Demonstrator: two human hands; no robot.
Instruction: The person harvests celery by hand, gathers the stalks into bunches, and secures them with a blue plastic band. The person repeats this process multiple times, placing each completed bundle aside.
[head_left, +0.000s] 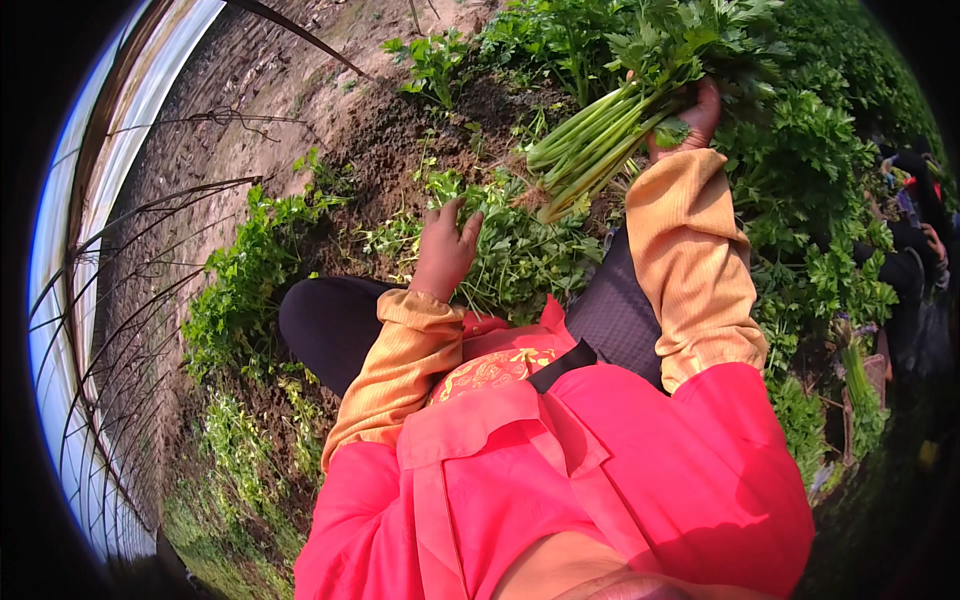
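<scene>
My right hand (699, 120) grips a bunch of celery (600, 146) around its upper stalks, just below the leaves. The stalks slant down to the left, and their pale, soil-tinged roots point towards my lap. With fingers apart and nothing in it, my left hand (448, 251) hovers at the edge of a heap of loose celery leaves and stems (517, 247). That heap lies on the ground between my knees, partly hidden by the red apron (517, 364). Whether the left fingertips touch the leaves, I cannot tell.
Celery plants (814, 157) grow densely along the right, with more at the left (244, 259). Bare soil (375, 142) lies ahead. Metal greenhouse hoops and plastic sheeting (142, 97) curve along the left. At the far right is another person (911, 247), near a bundle of celery (859, 375).
</scene>
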